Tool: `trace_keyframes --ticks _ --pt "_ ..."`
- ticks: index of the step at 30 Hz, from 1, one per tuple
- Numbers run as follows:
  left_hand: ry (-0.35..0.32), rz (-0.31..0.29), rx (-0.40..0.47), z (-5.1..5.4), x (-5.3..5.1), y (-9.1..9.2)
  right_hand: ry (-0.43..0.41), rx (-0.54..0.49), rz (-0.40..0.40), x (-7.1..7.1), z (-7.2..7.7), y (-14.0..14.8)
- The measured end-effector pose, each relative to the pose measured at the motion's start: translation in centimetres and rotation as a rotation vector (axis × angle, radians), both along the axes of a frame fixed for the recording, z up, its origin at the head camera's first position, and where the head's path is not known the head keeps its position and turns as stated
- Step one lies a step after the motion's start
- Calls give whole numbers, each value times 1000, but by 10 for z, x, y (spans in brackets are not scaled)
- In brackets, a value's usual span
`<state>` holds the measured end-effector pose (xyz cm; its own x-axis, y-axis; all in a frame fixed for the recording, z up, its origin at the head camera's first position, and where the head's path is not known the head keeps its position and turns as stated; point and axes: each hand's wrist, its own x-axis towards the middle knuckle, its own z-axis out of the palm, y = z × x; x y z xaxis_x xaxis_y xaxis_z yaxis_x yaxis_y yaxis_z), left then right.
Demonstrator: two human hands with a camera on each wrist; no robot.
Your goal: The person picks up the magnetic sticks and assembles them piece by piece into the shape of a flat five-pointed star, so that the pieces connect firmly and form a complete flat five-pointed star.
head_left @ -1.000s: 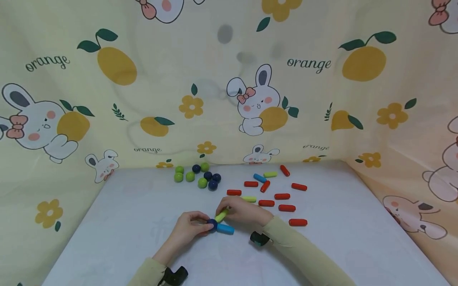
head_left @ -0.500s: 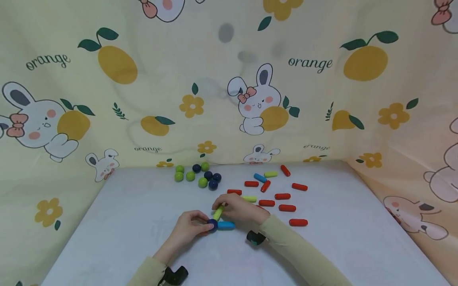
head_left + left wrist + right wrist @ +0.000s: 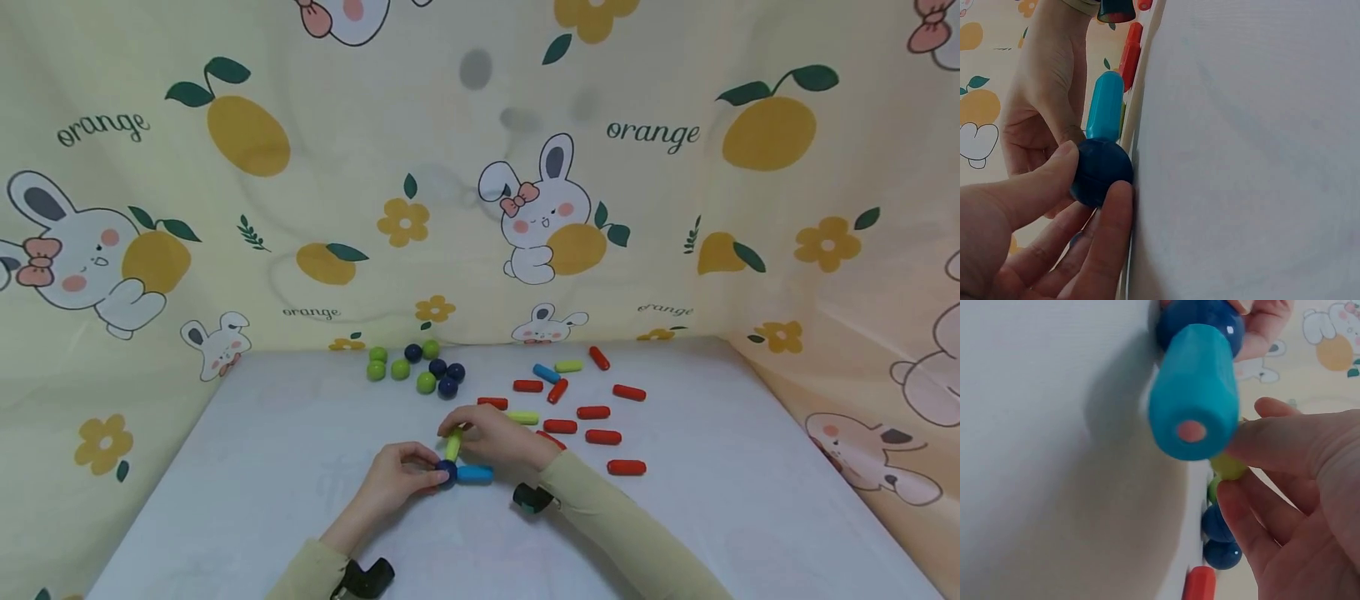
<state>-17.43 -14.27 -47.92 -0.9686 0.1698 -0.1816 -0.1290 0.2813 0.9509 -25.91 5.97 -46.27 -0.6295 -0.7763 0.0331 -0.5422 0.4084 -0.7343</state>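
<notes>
- Basically, nearest 1st: L hand (image 3: 393,479) has dk blue ball (image 3: 447,472) pinched btwn thumb & fingertips, closed only to ball's width. Ball's round & looks smooth, so it could roll in that pinch if pushed off-centre.
- Blue stick (image 3: 475,475) juts from ball's R side, no hand on it. Prob. seated, but a bump from R hand or a twist of the ball could work it loose.
- R hand (image 3: 491,429), just past it, pinches green stick (image 3: 453,443) near its far end, thumb vs. fingers, closed to stick's width. Near end's at the ball; can't tell if it's in a hole. If it's misaligned, pushing could make it skid off or pop the ball out of L hand.
- Red stick (image 3: 551,439) lies right by R wrist; a careless sleeve could knock it.
- Far loose balls (image 3: 401,369) might roll if the table (image 3: 262,517) gets jolted; low risk imo.
- Vs. 1 s ago, near to far: L hand approx. same spot; blue stick was angled a bit toward the near edge, now abt level; green stick leaned R, now points more straight away; R hand's shifted L, uncovering that red stick.
</notes>
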Motion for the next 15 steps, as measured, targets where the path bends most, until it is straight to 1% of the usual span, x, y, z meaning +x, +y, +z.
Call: trace_keyframes --ticks 6,10,13,15 --pt "-1 -1 7 1 2 1 -14 -43 -14 -2 3 8" --pt "-8 6 6 2 2 3 -84 -86 -33 0 7 18" --pt "-6 12 -11 1 1 3 -159 -80 -54 7 8 28" --pt "-4 17 -18 2 2 4 -185 -53 -63 13 6 34"
